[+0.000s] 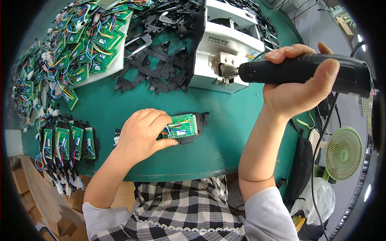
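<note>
My right hand [297,80] is wrapped round a black electric screwdriver [305,71], held level at the right. Its bit meets the pick-up slot of a white screw feeder [225,48]; whether a screw sits on the tip is too small to tell. On the green bench, my left hand [146,128] grips the left end of a green circuit board [183,125] with coloured wires. The board lies in a black plastic frame [204,118], whose left part my fingers cover.
Loose wired circuit boards [80,44] heap at the far left. Several assembled units [63,140] stand in a row at the left edge. Black plastic frames [155,66] pile behind my left hand. A green fan [343,153] and dark cable [317,160] are at the right.
</note>
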